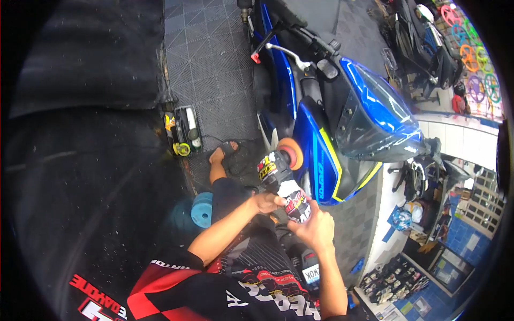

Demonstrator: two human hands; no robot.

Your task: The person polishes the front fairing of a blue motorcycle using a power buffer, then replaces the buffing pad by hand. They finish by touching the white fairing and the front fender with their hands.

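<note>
Both of my hands are closed around a black cordless polisher (288, 188) covered in stickers. My left hand (267, 203) grips its near side, with the thumb over the body. My right hand (317, 227) wraps the rear end of the handle. At the front of the tool is a round orange polishing pad (292, 152), which overlaps the edge of the blue side panel (313, 142) of a motorcycle in this view. That panel carries yellow stripes and light-blue lettering. Further up stand the bike's clear windscreen (369, 131) and a silver brake lever (289, 53).
A blue round stool (202, 209) is beside my leg. An open case (186, 128) with bottles and a yellow item lies on the tiled floor (206, 59). Black sheeting (91, 176) covers the left. Other motorcycles (428, 48) and coloured wheels (468, 58) line the right side.
</note>
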